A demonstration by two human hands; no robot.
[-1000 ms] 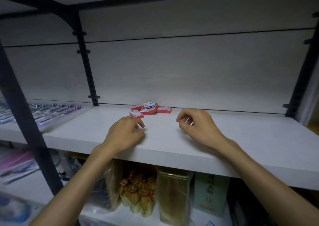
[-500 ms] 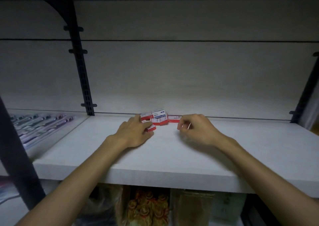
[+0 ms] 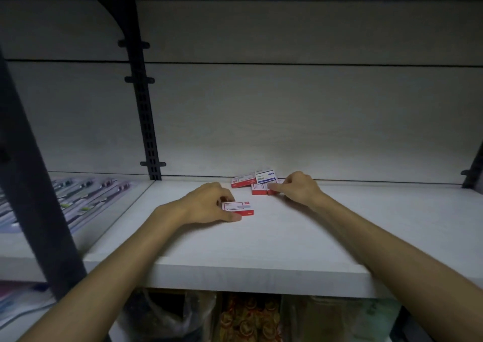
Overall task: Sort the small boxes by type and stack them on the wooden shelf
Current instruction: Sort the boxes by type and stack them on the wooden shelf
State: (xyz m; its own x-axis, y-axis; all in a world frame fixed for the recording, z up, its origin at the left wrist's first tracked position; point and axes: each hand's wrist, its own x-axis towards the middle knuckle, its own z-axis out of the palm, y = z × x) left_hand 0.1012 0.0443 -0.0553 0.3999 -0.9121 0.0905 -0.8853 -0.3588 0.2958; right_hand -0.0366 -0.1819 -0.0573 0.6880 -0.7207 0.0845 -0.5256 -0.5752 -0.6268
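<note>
The box at the left hand is red with a white label. By the right hand lie more red-and-white boxes and one white box with blue print. The shelf is pale whitish wood grain; the upright left of the hands is black.

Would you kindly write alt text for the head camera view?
A person's left hand holds a red and white box on a pale wooden shelf, while the right hand grips another at a small pile of boxes by the back wall.
</note>
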